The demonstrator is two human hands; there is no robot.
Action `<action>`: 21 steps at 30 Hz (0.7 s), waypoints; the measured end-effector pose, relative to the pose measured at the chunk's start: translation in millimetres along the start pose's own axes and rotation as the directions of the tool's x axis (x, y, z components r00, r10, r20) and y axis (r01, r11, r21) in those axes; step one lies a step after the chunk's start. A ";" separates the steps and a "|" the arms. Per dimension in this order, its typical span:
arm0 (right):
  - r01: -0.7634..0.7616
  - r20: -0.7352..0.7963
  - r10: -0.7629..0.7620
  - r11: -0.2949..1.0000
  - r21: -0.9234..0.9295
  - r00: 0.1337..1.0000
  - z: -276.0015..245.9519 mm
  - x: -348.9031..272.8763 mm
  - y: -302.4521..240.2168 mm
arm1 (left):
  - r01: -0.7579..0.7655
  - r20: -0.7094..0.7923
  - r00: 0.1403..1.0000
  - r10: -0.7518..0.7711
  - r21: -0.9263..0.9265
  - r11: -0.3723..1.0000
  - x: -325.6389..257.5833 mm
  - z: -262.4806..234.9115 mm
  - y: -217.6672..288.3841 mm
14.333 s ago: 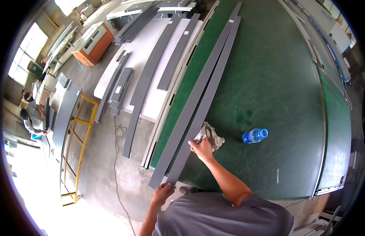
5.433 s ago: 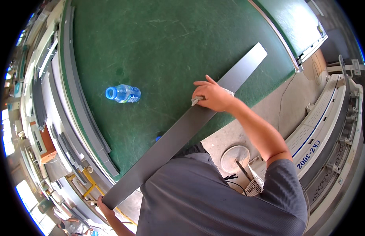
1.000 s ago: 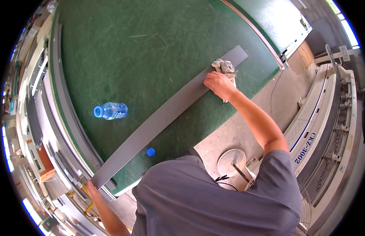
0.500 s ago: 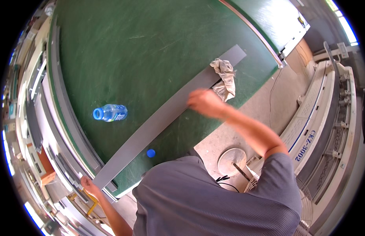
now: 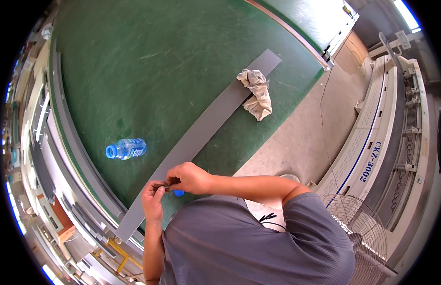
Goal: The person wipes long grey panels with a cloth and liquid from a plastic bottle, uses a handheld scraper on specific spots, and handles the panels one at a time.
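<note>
Your left hand (image 5: 154,198) and right hand (image 5: 189,177) meet over the near end of the grey strip (image 5: 201,137), fingers of both pressed together on something small and dark between them; what it is cannot be told. The strip lies slantwise across the green surface (image 5: 149,61). A blue cap (image 5: 179,193) sits just beside the strip, under your right hand. A rag (image 5: 257,93) lies across the strip's far end, and a bottle (image 5: 126,149) lies left of the strip.

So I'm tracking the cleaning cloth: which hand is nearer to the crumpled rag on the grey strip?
Right hand, slightly; left hand sits just beyond it. Both are far down the grey strip from the rag.
</note>
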State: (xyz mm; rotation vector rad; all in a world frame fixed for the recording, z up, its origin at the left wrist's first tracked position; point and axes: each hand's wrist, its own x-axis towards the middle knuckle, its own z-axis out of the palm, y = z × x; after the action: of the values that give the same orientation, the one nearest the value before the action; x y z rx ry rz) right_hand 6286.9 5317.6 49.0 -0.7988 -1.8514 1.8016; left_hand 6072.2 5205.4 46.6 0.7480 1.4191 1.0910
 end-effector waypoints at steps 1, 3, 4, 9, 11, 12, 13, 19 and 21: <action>-0.021 0.017 0.021 1.000 -0.022 1.000 -3.9 -1.4 -0.1 | 0.006 -0.004 1.000 -0.006 0.004 1.000 2.0 -1.4 -3.7; 0.134 -0.128 -0.184 0.936 -0.325 0.975 -20.6 -4.4 13.8 | 0.018 -0.047 0.999 -0.016 0.029 0.999 7.4 -11.0 -7.1; 0.174 -0.135 -0.304 0.796 -0.580 0.943 -56.7 -0.1 40.1 | 0.028 -0.091 0.996 -0.023 0.051 0.998 8.1 -21.1 -7.1; -0.623 -0.853 -0.184 0.611 -0.489 0.488 -261.3 -26.7 72.0 | 0.138 -0.327 0.937 -0.120 0.032 0.990 -17.1 -97.5 -33.9; -0.559 -0.803 -0.270 0.600 -0.572 0.532 -275.0 -34.2 103.3 | 0.182 -0.368 0.913 -0.176 -0.018 0.983 -22.1 -118.4 -44.2; -0.529 -0.808 -0.202 0.664 -0.529 0.554 -264.5 -29.0 106.9 | 0.189 -0.358 0.913 -0.193 -0.048 0.981 -25.1 -123.4 -48.0; -0.500 -0.806 -0.135 0.722 -0.478 0.576 -251.1 -23.8 111.0 | 0.199 -0.359 0.910 -0.206 -0.057 0.978 -29.8 -126.8 -52.6; -0.214 -0.421 -0.298 0.537 -0.816 0.857 -178.3 -16.7 135.4 | 0.241 -0.321 0.920 -0.227 0.003 0.971 -25.0 -118.9 -46.0; -0.342 -0.655 -0.317 0.654 -0.675 0.686 -217.3 -21.8 136.6 | 0.246 -0.282 0.931 -0.231 0.019 0.969 -25.8 -115.8 -41.7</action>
State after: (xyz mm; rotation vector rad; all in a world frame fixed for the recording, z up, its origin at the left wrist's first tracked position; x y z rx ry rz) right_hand 6461.6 5463.1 -72.0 -1.5499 -1.9194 0.3729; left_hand 5969.0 5143.5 10.2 0.4549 1.7350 0.9963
